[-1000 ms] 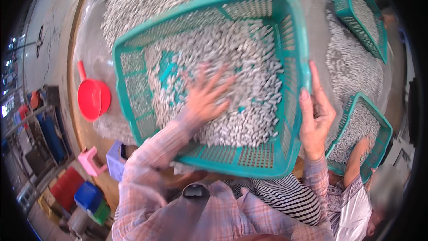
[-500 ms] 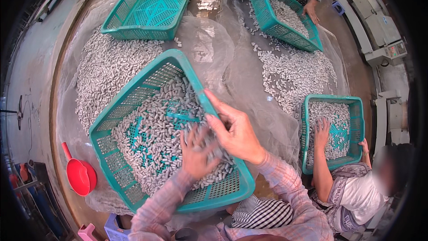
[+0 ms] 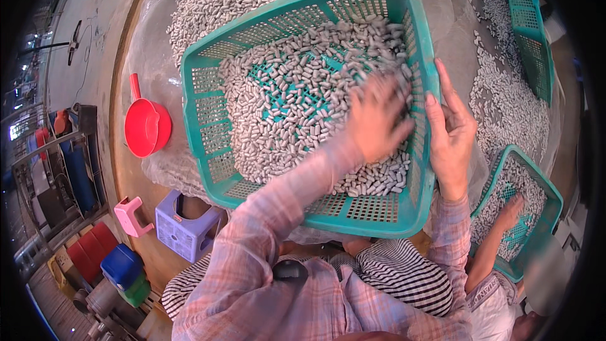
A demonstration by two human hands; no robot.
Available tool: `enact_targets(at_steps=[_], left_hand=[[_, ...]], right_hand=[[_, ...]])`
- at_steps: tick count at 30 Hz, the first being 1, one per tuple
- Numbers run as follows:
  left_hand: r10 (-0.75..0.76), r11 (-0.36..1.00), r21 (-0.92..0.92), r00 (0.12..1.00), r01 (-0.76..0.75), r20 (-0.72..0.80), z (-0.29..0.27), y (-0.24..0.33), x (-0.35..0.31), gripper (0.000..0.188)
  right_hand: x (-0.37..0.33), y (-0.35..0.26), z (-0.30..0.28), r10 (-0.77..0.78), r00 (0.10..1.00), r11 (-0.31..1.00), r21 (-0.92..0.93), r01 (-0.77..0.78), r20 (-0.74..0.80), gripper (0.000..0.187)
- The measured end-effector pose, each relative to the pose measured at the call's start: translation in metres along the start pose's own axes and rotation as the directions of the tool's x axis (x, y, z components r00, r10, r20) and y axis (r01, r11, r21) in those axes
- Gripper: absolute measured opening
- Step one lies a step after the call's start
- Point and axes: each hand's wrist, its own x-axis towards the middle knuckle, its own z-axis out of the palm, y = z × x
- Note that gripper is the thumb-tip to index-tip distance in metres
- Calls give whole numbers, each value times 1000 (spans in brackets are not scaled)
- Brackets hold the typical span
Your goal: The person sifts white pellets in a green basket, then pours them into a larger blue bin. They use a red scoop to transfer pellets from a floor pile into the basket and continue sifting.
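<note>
Right of centre, the right hand (image 3: 451, 134) grips the basket (image 3: 404, 222), apparently steadying it for the left hand (image 3: 377, 119), spread among pellets (image 3: 260, 155).

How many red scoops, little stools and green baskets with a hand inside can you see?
Red scoop: 1
Little stools: 2 (pink stool, purple stool)
Green baskets like that: 2 (big basket with the left hand, lower-right basket with another person's hand)
Total: 5
</note>
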Motion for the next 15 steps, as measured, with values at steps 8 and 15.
enact_targets(at_steps=[8,15], left_hand=[[-90,951,307,986,44,140,-46,-143,-62,68],[-124,989,59,982,134,-144,-45,-141,-16,80]], right_hand=[[4,-6,-14,-47,999,994,-100,45,-11,46],[-1,-18,-15,-162,985,986,-60,158,-58,49]])
